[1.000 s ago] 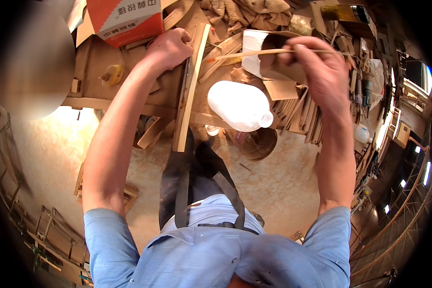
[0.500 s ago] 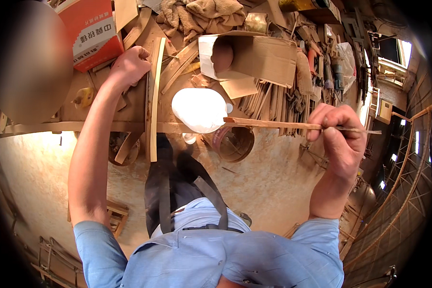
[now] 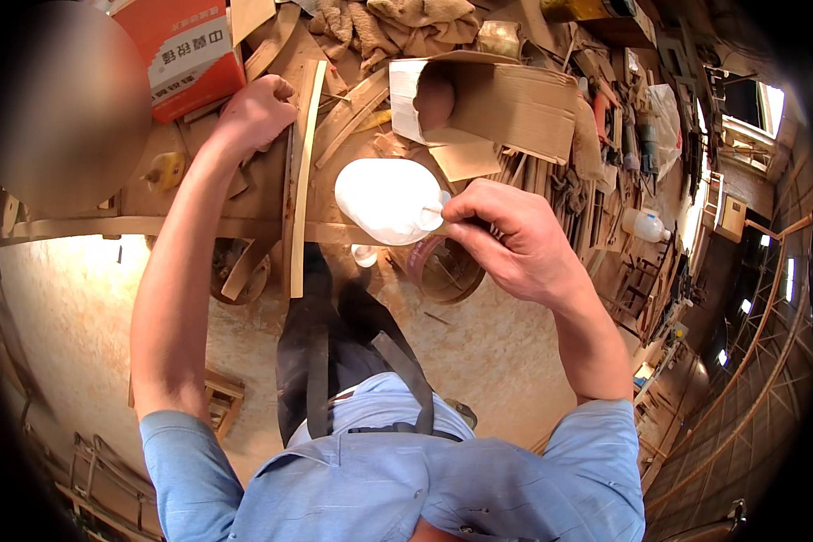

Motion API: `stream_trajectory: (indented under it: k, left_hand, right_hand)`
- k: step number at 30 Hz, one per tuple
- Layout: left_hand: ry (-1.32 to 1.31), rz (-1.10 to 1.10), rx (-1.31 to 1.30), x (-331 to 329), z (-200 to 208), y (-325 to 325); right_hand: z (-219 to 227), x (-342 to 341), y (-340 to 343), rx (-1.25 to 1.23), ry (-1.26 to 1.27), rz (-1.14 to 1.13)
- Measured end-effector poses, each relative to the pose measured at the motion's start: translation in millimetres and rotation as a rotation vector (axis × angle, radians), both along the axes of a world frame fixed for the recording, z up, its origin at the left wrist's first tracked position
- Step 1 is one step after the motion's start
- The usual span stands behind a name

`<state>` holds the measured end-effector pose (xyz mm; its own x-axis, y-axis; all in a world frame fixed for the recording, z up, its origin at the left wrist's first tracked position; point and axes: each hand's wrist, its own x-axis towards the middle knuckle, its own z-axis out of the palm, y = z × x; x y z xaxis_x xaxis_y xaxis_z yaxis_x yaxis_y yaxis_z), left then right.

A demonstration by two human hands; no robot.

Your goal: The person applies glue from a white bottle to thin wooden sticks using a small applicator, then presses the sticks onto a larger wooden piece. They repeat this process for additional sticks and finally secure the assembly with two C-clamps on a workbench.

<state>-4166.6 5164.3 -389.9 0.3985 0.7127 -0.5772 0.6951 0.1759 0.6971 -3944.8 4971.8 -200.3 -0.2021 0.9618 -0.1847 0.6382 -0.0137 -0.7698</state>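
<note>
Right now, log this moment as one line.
left hand: curled beside wooden strip | right hand: pinched at mouth of white bottle | cardboard box: beyond white bottle

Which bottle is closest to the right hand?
The big white bottle: its neck is at the right hand. Others, like the small yellow bottle and the pale far-right bottle, are farther off.

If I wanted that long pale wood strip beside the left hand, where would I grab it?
Probably its near end, from the person's side, pinched across the narrow width: the long pale wood strip reaches past the workbench's front edge there, while the left hand crowds its far part.
</note>
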Motion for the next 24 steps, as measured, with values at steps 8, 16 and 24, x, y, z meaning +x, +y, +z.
stream_trajectory:
  k: [8,16,24]
  left_hand:
    - [0.010,0.003,0.035,-1.0,-8.4,0.4]
    - [0.010,-0.004,0.020,-1.4,2.7,-0.1]
    - [0.041,-0.014,-0.024,1.0,17.6,-0.3]
  right_hand:
    - [-8.9,-3.7,-2.5,-0.079,0.042,-0.120]
    - [-15.6,-9.3,2.6,-0.216,0.171,-0.300]
    - [-13.5,-5.7,11.4,0.006,-0.069,0.042]
